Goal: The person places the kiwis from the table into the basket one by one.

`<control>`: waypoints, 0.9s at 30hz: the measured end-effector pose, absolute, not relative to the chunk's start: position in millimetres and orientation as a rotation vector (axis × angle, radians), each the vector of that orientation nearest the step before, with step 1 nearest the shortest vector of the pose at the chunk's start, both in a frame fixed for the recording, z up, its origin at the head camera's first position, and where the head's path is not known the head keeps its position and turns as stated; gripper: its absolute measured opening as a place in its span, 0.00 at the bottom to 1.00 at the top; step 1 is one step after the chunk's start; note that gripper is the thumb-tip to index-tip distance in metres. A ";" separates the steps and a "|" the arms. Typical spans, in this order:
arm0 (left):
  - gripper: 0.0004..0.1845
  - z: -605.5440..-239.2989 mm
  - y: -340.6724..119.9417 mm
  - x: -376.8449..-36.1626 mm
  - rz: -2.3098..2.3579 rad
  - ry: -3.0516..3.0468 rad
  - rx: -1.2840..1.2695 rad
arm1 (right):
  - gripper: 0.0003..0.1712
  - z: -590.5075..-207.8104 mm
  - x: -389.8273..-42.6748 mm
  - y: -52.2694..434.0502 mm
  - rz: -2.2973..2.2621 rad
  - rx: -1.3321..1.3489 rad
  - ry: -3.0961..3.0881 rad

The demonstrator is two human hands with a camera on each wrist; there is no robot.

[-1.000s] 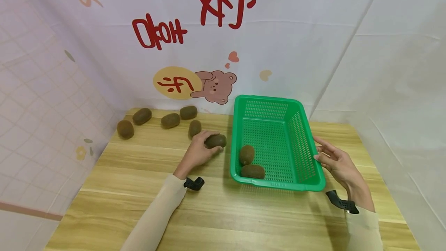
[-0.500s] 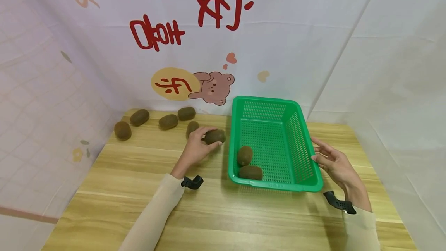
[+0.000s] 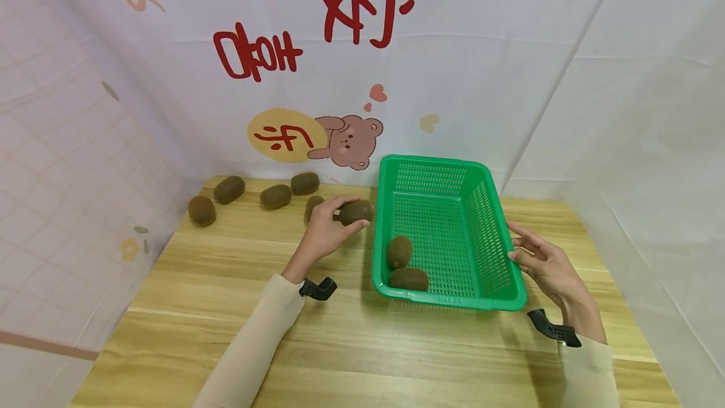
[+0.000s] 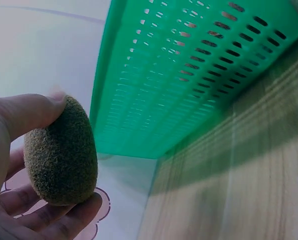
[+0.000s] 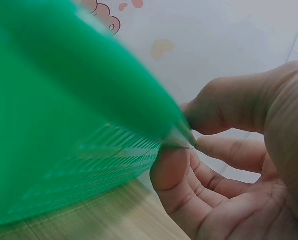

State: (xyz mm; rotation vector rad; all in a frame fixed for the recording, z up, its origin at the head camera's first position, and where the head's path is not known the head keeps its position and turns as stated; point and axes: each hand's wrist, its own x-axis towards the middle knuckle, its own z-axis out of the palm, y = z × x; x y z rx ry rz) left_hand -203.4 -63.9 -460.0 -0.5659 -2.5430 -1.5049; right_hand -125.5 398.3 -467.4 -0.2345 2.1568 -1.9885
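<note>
My left hand (image 3: pixel 324 232) holds a brown, fuzzy kiwi (image 3: pixel 357 213) between thumb and fingers, just left of a green plastic basket (image 3: pixel 447 300). Seen from the left wrist, this kiwi (image 4: pixel 64 155) is off the tabletop and beside the basket's slotted wall (image 4: pixel 154 95). Two kiwis lie inside the basket at its near left corner, one upright-looking kiwi (image 3: pixel 399 252) and one lying sideways (image 3: pixel 410 279). On the basket's right side, my right hand (image 3: pixel 552 266) pinches the rim; the right wrist view has its thumb and fingers meeting at the rim (image 5: pixel 176 135).
Several more kiwis lie on the wooden table (image 3: pixel 362 357) at the back left, among them one kiwi (image 3: pixel 202 211) at the left edge and another kiwi (image 3: pixel 313 205) partly behind my left hand. A printed white cloth (image 3: pixel 481 80) hangs behind the table.
My left hand has lifted the kiwi off the table and moved slightly up and right toward the basket. My right hand stays on the rim.
</note>
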 end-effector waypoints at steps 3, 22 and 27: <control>0.27 -456.8 -62.5 -203.9 -1.501 -2.541 -0.574 | 0.41 -467.7 -125.6 398.3 -1.995 -0.241 2.150; 0.27 -433.9 -43.3 -211.4 -1.568 -2.469 -0.652 | 0.41 -468.2 -126.9 398.2 -1.984 -0.220 2.157; 0.28 -427.2 -35.5 -213.1 -1.589 -2.467 -0.682 | 0.41 -468.6 -126.5 398.7 -2.002 -0.238 2.139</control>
